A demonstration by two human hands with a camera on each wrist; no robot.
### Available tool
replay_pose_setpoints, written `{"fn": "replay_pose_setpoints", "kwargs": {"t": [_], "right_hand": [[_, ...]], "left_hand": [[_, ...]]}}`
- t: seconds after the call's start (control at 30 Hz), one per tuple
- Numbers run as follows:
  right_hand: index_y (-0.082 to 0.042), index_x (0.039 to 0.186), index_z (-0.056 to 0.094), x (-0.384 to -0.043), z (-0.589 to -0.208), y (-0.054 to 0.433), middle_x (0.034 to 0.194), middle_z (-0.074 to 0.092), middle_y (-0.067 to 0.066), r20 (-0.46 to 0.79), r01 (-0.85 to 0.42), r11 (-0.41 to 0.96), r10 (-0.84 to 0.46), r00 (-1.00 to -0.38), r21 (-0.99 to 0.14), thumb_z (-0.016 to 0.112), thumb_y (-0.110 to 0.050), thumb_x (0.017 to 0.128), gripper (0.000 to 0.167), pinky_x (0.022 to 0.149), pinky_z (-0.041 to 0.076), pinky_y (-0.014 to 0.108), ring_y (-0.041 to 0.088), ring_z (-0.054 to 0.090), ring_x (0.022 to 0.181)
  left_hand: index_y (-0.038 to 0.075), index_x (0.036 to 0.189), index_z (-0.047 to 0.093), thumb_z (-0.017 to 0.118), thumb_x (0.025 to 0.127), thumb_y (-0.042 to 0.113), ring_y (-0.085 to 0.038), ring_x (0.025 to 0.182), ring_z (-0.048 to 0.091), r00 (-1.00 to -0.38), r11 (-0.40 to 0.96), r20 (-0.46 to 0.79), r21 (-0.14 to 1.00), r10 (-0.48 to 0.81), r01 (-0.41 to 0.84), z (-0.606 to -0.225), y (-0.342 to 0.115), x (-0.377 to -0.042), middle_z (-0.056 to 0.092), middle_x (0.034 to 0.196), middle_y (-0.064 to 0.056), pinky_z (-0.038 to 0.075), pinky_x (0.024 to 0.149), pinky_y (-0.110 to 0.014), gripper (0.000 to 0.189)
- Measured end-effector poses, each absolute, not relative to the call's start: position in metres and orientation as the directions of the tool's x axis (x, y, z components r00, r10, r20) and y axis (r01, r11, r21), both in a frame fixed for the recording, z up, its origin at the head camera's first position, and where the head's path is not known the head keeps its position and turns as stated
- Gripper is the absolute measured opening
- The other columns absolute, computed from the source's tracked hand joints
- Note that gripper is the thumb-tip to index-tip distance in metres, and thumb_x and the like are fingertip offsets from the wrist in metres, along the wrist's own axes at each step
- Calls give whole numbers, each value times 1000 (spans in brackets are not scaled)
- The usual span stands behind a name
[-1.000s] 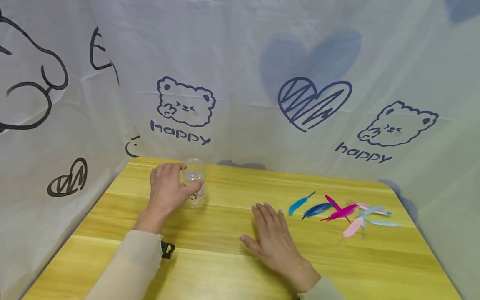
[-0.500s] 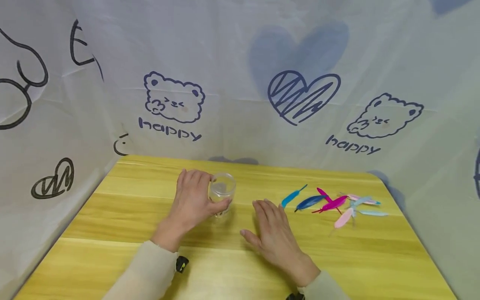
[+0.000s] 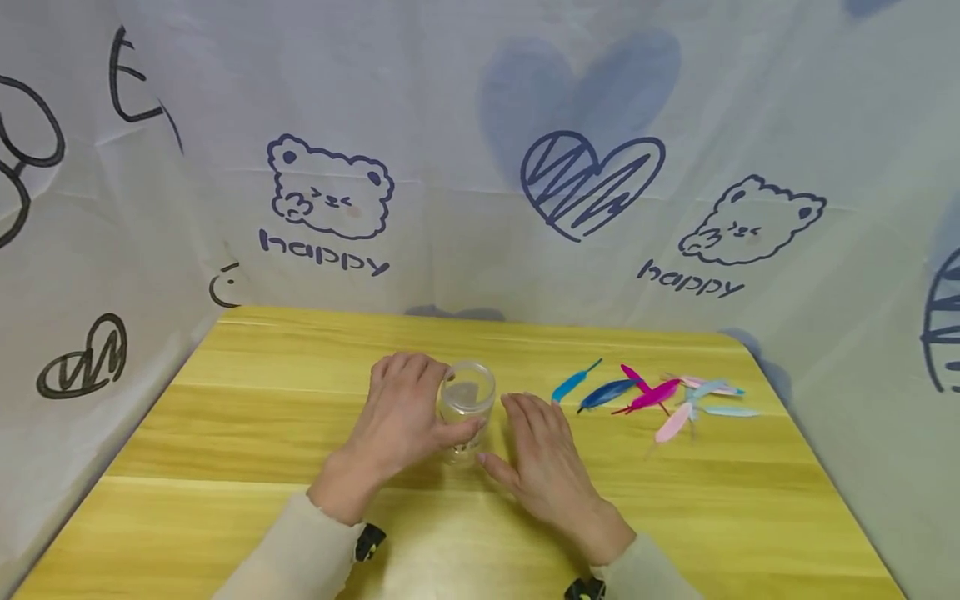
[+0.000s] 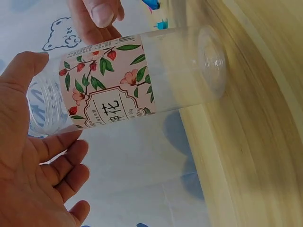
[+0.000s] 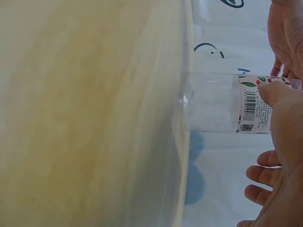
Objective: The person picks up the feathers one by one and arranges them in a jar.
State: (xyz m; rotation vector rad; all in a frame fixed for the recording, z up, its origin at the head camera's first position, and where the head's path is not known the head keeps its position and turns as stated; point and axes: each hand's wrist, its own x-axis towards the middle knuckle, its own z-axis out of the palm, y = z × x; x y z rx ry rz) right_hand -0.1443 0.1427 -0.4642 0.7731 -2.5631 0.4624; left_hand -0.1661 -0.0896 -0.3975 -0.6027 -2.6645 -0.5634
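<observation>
A clear plastic jar, with a pink floral label, stands upright on the wooden table with no lid on its threaded neck. My left hand holds it near the top, thumb on one side and fingers on the other. Close by on the jar's right is my right hand, its fingers extended; in the head view a small gap separates it from the jar. The right wrist view has the right thumb overlapping the label, and whether it touches cannot be told.
Several feathers lie on the right of the yellow wooden table: a bright blue feather, a dark blue feather, a magenta feather, a pale pink feather and a light blue feather. Behind hangs a printed white curtain.
My left hand has brought the jar rightward and nearer, up beside the right hand. The right hand has stayed nearly in place. The head view has turned slightly right.
</observation>
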Motion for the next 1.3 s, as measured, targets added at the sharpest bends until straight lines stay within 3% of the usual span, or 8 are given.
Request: {"fn": "replay_pose_setpoints", "kwargs": {"t": [0.27,0.63,0.87,1.1,1.3], "right_hand": [[5,148,50,-144,-460,137,143,57,23,491,-587,783,-436,-754,-206,66,-54,100,78,115,37,69,43,54,135],[5,142,55,-143,-460,132,137,61,21,543,-610,769,-436,-718,-189,58,-57,103,74,113,39,70,42,56,130],[5,143,55,-142,-458,130,137,62,21,525,-605,774,-441,-728,-188,62,-56,102,74,115,38,69,42,57,130],[6,143,55,-140,-461,129,136,63,22,513,-606,774,-450,-730,-184,54,-60,105,76,116,38,67,40,58,130],[3,144,54,-143,-459,135,138,62,20,496,-618,761,-466,-732,-197,67,-49,101,69,117,39,65,38,57,130]], "left_hand": [[6,122,70,88,77,62,-31,118,57,-854,818,419,341,310,464,-397,-88,-167,69,119,-8,33,109,-54,74],[7,119,71,87,78,63,-30,118,58,-859,820,411,346,305,457,-398,-87,-169,70,117,-8,32,111,-53,72],[6,118,71,86,78,63,-30,115,59,-852,821,422,333,310,464,-400,-89,-171,70,114,-8,33,110,-52,72],[4,118,70,88,76,62,-31,114,59,-839,812,448,334,310,479,-402,-88,-172,71,113,-9,35,108,-51,73],[4,118,70,90,75,60,-31,112,59,-839,804,456,353,298,478,-404,-88,-171,71,113,-9,35,107,-52,73]]}}
